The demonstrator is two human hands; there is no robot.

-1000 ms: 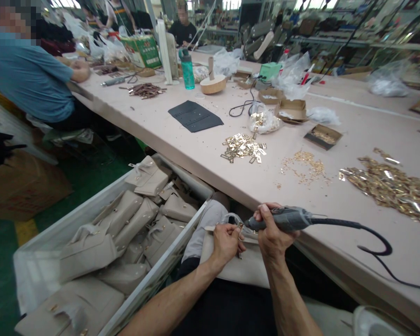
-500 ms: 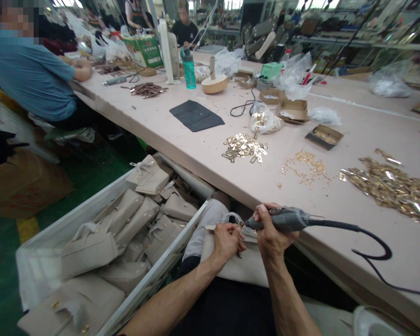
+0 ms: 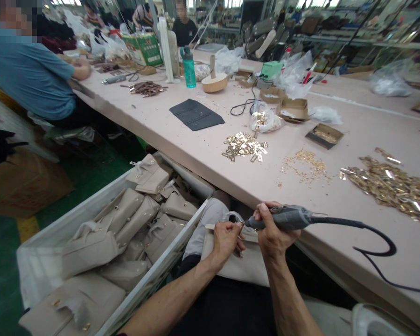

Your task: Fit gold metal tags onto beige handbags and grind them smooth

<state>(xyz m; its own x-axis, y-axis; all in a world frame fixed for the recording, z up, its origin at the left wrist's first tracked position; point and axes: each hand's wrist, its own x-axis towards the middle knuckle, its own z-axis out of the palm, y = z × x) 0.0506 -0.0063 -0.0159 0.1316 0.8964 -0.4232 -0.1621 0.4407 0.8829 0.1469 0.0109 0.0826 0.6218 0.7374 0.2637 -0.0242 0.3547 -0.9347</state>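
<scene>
My right hand point(image 3: 273, 239) is wrapped round a grey corded electric screwdriver point(image 3: 294, 217), its tip pointing left at my left fingers. A beige handbag point(image 3: 247, 269) lies across my lap under both hands. With thumb and fingers pinched, my left hand point(image 3: 227, 239) holds a small gold metal fitting at the bag's upper part, right at the screwdriver tip. My fingers mostly hide the fitting. A clear-wrapped handle point(image 3: 235, 214) arches up behind my left fingers.
At my left stands a white crate point(image 3: 31, 266) of beige handbags point(image 3: 87, 249). The table point(image 3: 203, 149) bears gold plates point(image 3: 245, 146), tiny gold screws point(image 3: 310, 165), a larger heap of gold fittings point(image 3: 388, 184) and a dark sheet point(image 3: 196, 115). A person in blue point(image 3: 31, 74) sits further left.
The screwdriver and my right hand have shifted very slightly, and its cord has swung a little right. My left fingers now cover more of the gold fitting.
</scene>
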